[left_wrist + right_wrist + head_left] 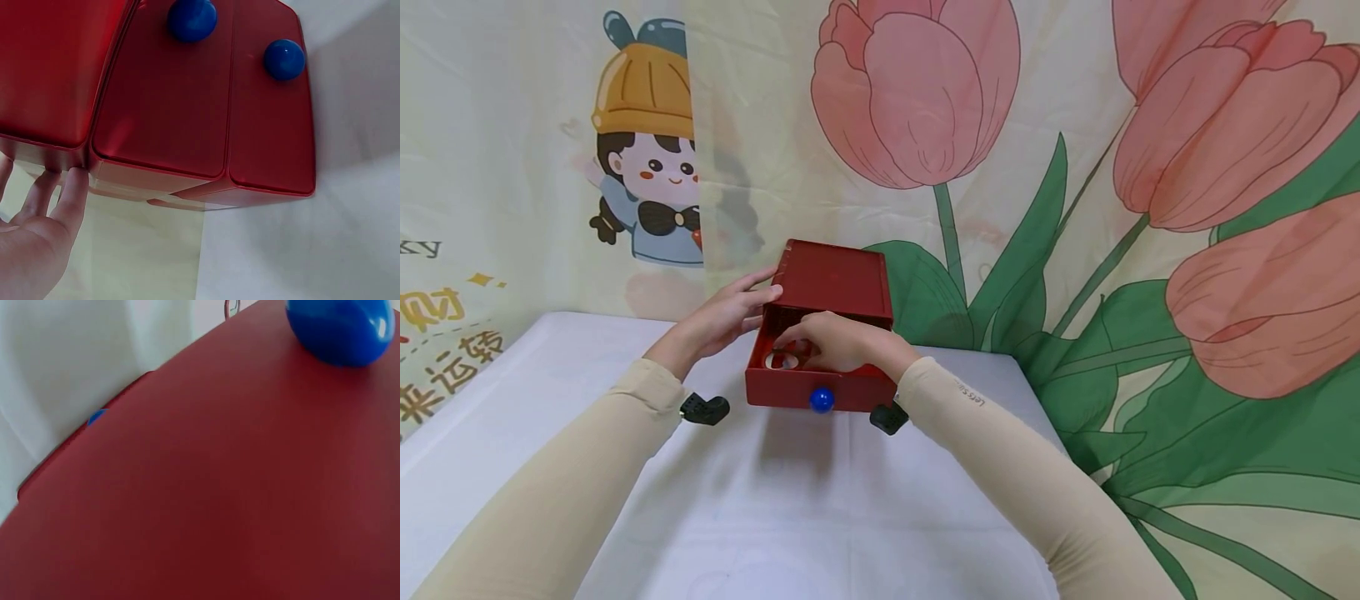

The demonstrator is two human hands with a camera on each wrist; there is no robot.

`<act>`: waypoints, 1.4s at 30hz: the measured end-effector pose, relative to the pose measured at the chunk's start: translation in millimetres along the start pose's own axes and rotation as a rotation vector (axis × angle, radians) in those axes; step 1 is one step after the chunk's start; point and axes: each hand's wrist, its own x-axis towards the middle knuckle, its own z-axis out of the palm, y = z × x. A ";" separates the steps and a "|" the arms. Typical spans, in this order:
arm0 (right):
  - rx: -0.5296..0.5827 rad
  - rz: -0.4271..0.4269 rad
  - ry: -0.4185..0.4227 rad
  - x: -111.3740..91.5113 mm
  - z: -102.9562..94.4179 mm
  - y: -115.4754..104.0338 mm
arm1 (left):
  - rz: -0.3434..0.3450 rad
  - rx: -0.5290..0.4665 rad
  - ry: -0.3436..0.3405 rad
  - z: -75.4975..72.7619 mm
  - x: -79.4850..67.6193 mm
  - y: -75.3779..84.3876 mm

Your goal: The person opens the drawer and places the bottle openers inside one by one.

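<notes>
"Red box-shaped cabinet with a flat, plain top (835, 271): where does it stand, and what is being done at it?"

"It stands on the bench draped in white cloth (820, 517), toward the far side. Its red upper drawer (786, 390), with a round glossy blue knob (822, 400) on the front, is pulled out toward the person. The step in hand looks like reaching into that drawer and handling something there."

"What lies inside?"

"A small round thing with a pale rim and a dark middle (782, 360), at the left of the drawer, just beside the bent fingers. It is too small and too covered to name."

"And the right grip (838, 342)?"

"Down inside the drawer, palm low, fingers bent. Whether they are clamped on the round thing or only touch it cannot be told; the right wrist view shows red panel and blue knobs, but no fingers."

"The left grip (718, 315)?"

"Holding nothing. Its fingers are apart and fairly straight, and in the left wrist view the fingertips meet the red side at its edge, perhaps to steady it. Two more red drawer fronts show beside them there."

"What would the next move call for?"

"Probably a sure pinch on the round thing, if it is to be lifted, and enough clearance over the drawer wall, while the left side stays braced."
</notes>
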 end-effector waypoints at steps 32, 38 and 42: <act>0.082 0.156 0.344 -106.7 -31.0 34.3 | -0.018 0.025 0.030 3.4 -2.2 1.0; 0.114 0.271 0.439 -141.7 -13.0 53.3 | -0.012 0.033 0.028 4.8 -1.8 1.6; 0.124 0.327 0.475 -158.4 -2.4 65.9 | -0.016 0.033 0.027 4.7 -2.1 1.8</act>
